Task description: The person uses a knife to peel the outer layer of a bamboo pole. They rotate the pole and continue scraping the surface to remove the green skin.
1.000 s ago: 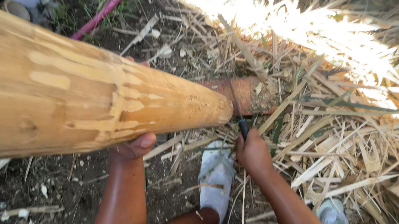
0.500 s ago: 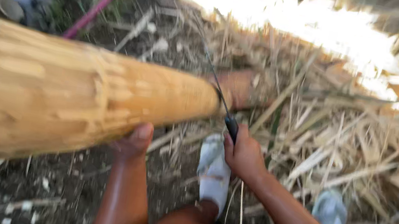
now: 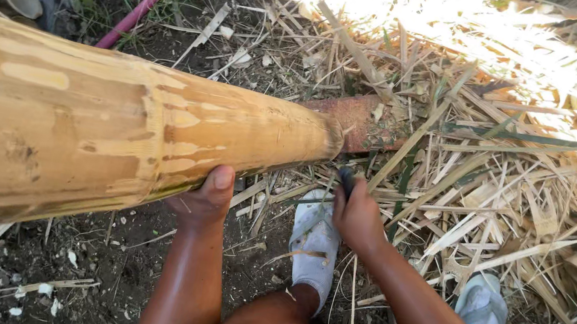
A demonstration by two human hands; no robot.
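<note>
Left hand (image 3: 205, 199) presses up against the underside of the bamboo pole (image 3: 117, 133), thumb laid along its lower flank and the other fingers wrapped out of sight beneath, so it cradles the pole and is not closed around it. The pole's long axis runs from about nine o'clock, where it is thick and close to the camera, toward three o'clock, tapering to a cut end just above the hands. Beyond that end a rusty reddish pipe (image 3: 363, 120) carries on along the same line, and the pole's tip seems to sit over or against it.

Right hand (image 3: 358, 218) lies at about four o'clock from the pole's end, fist clamped on a dark tool handle (image 3: 346, 182) that points up toward twelve, at the pole's tip. Whether a blade meets the bamboo cannot be told. This hand is the nearer one to the pole's end; the left sits further back along the shaft.

Dry bamboo shavings (image 3: 497, 193) crowd the ground from one to five o'clock. Between the forearms rests a grey shoe (image 3: 314, 246) on dark soil (image 3: 98, 263), at about six o'clock.
</note>
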